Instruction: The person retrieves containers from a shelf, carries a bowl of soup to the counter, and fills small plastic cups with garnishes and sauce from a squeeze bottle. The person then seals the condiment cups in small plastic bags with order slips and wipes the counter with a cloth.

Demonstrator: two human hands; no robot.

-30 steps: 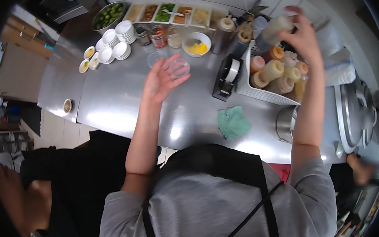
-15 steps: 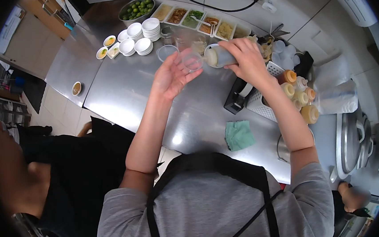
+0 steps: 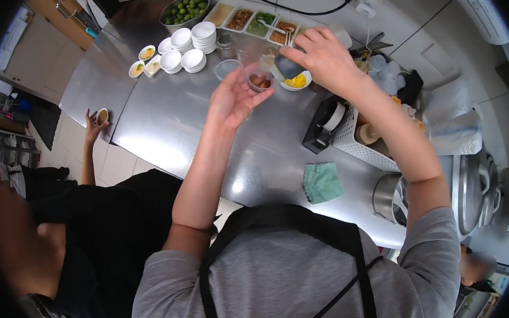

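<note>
My left hand (image 3: 235, 98), palm up, holds a small clear plastic cup (image 3: 260, 82) in its fingertips. Something reddish-brown shows through the cup; whether it is contents or fingers I cannot tell. A round clear lid-like piece (image 3: 227, 69) lies just left of the cup; any join between them is hidden. My right hand (image 3: 325, 58) grips a translucent bottle (image 3: 289, 66) tilted down toward the cup, its mouth near the rim. Below the bottle stands a white bowl (image 3: 297, 82) with yellow food.
Stacked white dishes (image 3: 193, 59), a bowl of limes (image 3: 184, 12) and trays of toppings (image 3: 263, 24) line the back. A white basket (image 3: 364, 144), black tape dispenser (image 3: 321, 130) and green cloth (image 3: 322, 182) are right. At left, a co-worker's hand (image 3: 92, 127) touches a small sauce bowl (image 3: 103, 116).
My right hand has risen and tipped the bottle more steeply, uncovering the yellow food. My left hand stays nearly in place. A co-worker's hand has reached the sauce bowl.
</note>
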